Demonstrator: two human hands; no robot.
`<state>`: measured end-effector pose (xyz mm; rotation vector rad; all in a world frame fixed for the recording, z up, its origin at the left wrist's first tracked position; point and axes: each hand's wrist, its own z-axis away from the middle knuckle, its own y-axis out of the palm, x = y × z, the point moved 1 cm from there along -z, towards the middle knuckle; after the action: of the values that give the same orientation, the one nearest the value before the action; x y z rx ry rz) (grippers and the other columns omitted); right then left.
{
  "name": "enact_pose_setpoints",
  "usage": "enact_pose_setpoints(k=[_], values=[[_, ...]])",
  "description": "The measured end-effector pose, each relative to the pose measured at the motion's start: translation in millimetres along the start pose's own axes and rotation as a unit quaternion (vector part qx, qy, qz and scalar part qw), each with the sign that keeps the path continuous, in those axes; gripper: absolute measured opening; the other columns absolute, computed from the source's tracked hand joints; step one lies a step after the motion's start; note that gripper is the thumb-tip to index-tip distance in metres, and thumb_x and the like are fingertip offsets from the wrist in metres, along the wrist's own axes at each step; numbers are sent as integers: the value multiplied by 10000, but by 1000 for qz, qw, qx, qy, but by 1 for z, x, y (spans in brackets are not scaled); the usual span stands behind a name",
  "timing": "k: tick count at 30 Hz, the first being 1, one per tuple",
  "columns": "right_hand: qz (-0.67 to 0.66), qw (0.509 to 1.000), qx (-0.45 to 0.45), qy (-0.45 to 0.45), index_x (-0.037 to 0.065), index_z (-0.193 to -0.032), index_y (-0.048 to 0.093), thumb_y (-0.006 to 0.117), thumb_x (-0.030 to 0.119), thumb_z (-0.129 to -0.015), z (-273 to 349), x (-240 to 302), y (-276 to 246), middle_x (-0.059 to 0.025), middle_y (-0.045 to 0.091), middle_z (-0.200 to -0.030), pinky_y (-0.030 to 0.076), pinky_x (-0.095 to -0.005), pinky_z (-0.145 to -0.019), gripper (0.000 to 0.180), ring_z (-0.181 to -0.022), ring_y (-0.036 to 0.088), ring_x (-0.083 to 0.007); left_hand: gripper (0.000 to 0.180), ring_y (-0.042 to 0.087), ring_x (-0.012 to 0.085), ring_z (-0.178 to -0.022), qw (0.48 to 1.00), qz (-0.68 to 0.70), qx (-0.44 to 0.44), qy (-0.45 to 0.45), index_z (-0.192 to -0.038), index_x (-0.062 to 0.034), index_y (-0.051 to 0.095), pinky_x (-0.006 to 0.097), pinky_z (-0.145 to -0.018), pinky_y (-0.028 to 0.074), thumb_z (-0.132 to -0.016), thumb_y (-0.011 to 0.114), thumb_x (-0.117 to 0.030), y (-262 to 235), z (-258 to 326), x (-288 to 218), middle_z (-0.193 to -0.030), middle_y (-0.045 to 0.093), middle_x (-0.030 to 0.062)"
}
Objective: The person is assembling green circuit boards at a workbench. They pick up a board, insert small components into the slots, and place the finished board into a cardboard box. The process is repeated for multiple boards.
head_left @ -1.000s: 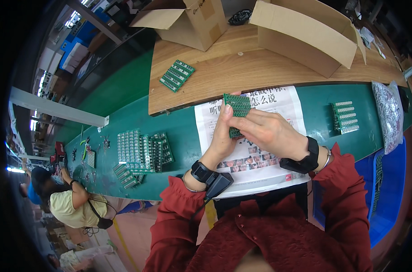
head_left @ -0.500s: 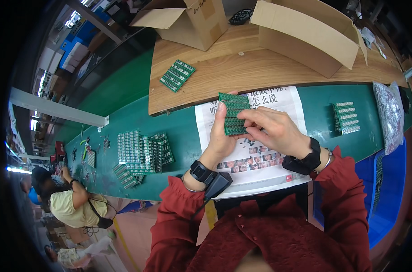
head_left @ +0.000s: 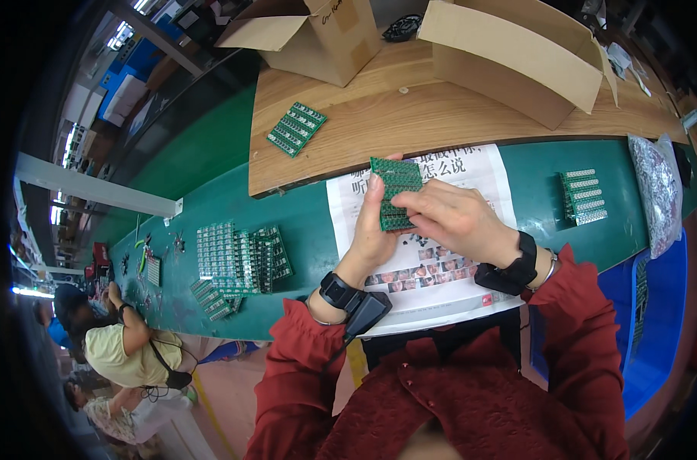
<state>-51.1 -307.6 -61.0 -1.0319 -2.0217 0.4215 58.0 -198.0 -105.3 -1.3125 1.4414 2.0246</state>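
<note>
Upright above a sheet of newspaper [head_left: 440, 303], a green circuit board panel [head_left: 394, 175] is gripped along its left edge by my left hand [head_left: 375, 230], thumb on the near face. My right hand [head_left: 459, 222] presses bunched fingertips against the middle and right of that face. Whatever those fingers may pinch is hidden. Small dark bits [head_left: 416, 240] lie on the newspaper just below the panel. Each wrist wears a black strapped device.
Stacked circuit board panels [head_left: 241, 257] lie to the left, another small pile [head_left: 586, 197] to the right. One panel [head_left: 297, 129] rests on the wooden board near cardboard boxes [head_left: 509, 61]. A bubble-wrap bag [head_left: 659, 192] and blue bin [head_left: 662, 330] stand right. Co-workers [head_left: 122, 349] sit left.
My right fingertips have slid slightly left and down across the panel and drawn closer together. My left hand keeps its hold. A person at the lower left has shifted posture.
</note>
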Motion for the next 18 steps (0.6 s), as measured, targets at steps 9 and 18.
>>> enact_pose_setpoints(k=[9, 18], values=[[-42, 996, 5, 75, 92, -1075, 587, 648, -28, -705, 7, -8, -10, -56, 584, -766, 507, -343, -590, 394, -705, 602, -239, 613, 662, 250, -863, 999, 36, 3, -21, -1372, -135, 328, 351, -566, 615, -945, 313, -573, 3, -2, -3, -1139, 565, 126], [9, 999, 26, -19, 40, -1095, 573, 656, -58, -719, 8, -8, -2, -93, 587, -784, 496, -346, -620, 397, -733, 598, -270, 617, 658, 233, -886, 1000, 7, 7, -16, -1373, -141, 325, 345, -576, 613, -943, 306, -583, 2, -1, -2, -1150, 561, 128]])
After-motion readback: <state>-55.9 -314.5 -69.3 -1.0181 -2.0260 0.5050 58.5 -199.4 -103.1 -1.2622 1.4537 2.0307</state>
